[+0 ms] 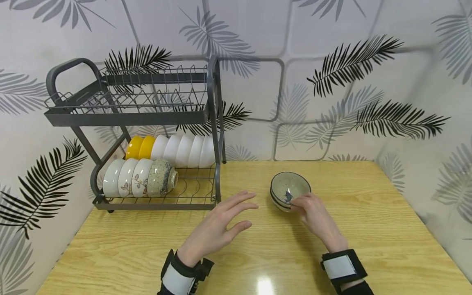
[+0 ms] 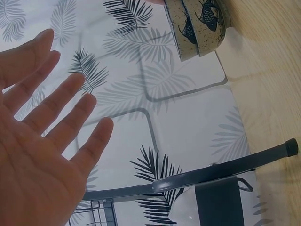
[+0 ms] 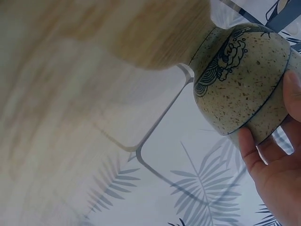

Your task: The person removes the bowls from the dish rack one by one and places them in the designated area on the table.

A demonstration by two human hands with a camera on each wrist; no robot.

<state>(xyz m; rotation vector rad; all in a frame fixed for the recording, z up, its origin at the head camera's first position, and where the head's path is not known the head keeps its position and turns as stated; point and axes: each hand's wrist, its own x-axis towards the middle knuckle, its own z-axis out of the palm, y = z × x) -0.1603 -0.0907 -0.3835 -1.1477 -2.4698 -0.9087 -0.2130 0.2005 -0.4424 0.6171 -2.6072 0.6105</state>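
Note:
Two speckled grey bowls point(image 1: 290, 186) with blue fish painting sit nested in a stack on the wooden table point(image 1: 376, 233). My right hand point(image 1: 309, 208) holds the stack at its near rim, thumb on the edge and fingers against the outer wall. The right wrist view shows the bowls point(image 3: 240, 80) close up with my right hand point(image 3: 277, 174) curled at their rim. My left hand point(image 1: 223, 223) hovers flat over the table, left of the bowls, fingers spread and holding nothing. In the left wrist view the left hand point(image 2: 42, 141) is an empty palm, with the bowls point(image 2: 200, 28) beyond it.
A grey two-tier dish rack point(image 1: 147, 112) stands at the table's back left. Its lower tier holds yellow bowls point(image 1: 140, 147), white bowls point(image 1: 184, 150), a front row of white bowls point(image 1: 125, 177) and a speckled bowl point(image 1: 162, 177). Leaf-patterned walls close in behind and right.

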